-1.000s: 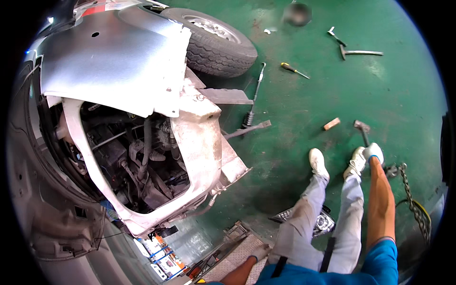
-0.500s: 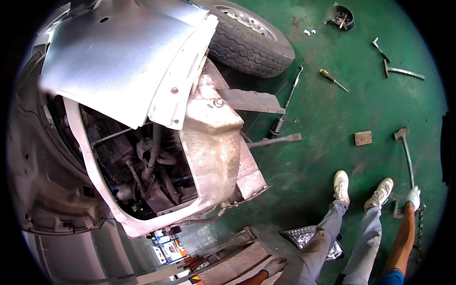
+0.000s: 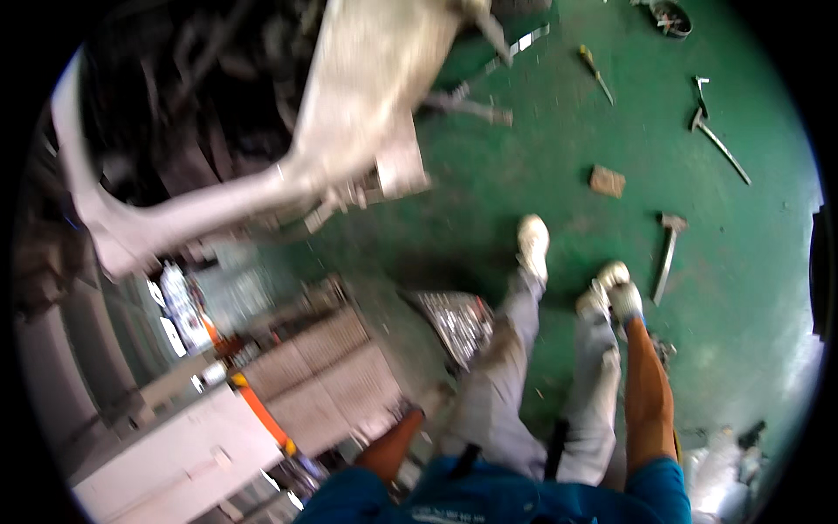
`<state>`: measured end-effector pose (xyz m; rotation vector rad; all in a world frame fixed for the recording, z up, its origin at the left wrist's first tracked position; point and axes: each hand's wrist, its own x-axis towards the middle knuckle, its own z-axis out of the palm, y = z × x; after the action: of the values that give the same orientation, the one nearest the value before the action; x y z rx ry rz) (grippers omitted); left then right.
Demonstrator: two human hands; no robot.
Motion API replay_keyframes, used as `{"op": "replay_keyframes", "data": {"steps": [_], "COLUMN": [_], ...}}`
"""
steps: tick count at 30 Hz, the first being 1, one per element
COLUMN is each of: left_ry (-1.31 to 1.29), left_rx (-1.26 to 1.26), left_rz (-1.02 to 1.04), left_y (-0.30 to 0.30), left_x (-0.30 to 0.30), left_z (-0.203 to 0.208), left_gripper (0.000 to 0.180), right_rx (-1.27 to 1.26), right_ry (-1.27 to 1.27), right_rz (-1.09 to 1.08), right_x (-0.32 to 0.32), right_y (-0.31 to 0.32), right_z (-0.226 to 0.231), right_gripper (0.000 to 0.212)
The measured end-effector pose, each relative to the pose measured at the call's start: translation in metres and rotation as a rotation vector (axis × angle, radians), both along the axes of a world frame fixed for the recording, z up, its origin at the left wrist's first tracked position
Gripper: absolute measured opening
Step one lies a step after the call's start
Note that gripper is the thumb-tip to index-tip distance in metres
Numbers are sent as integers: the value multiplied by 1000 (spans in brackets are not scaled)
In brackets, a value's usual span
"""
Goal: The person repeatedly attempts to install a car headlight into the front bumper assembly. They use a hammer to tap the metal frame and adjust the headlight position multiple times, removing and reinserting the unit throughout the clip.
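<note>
My right hand (image 3: 626,301), in a pale glove, reaches down beside my right shoe (image 3: 602,286). A long-handled hammer (image 3: 670,249) lies on the floor just right of it; the end of its handle looks apart from my fingers. Motion smears that hand, so its grip does not show. My left hand (image 3: 403,410) is low at the left, blurred against a ribbed beige panel (image 3: 319,354). Its fingers cannot be made out. A headlight unit (image 3: 456,325) rests on the floor left of my left leg.
A vehicle's stripped front frame (image 3: 375,96) fills the upper left. On the green floor lie a wooden-looking block (image 3: 607,181), a screwdriver (image 3: 596,74), a smaller hammer (image 3: 722,147) and a round bowl of small parts (image 3: 670,17). A white cabinet (image 3: 175,463) stands lower left.
The view has swung down and to the right. My right hand has come off the long hammer's handle and moved left beside my shoe. My left arm shows farther left.
</note>
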<state>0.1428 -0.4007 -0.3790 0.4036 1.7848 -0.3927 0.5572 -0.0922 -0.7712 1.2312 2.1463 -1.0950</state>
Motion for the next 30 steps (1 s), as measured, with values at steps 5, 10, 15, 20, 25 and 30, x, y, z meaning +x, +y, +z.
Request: {"op": "replay_keyframes", "data": {"steps": [5,10,15,20,25,30], "left_ry": [158,290,377,498,315,322], "left_rx": [70,113,-4,-282,-161,-77], "left_rz": [304,334,513,1397,2003,2129], "left_y": [-59,-83,-140,-209,-229,-251], "left_x": [49,19,-28,-42,-25,-18], "left_z": [-4,-41,-114,-182,-240,-300], "left_gripper": [42,56,78,80,82,66], "right_rx": [-454,-307,-565,-493,-205,-433], "right_ry": [232,119,-61,-64,259,6], "right_rz": [-746,-433,-328,-177,625,410], "right_x": [-89,-93,-147,-200,-246,-333], "right_y": [89,39,-30,-134,-217,-260], "right_z": [160,121,105,75,-16,-46], "right_gripper": [36,39,40,39,33,53]}}
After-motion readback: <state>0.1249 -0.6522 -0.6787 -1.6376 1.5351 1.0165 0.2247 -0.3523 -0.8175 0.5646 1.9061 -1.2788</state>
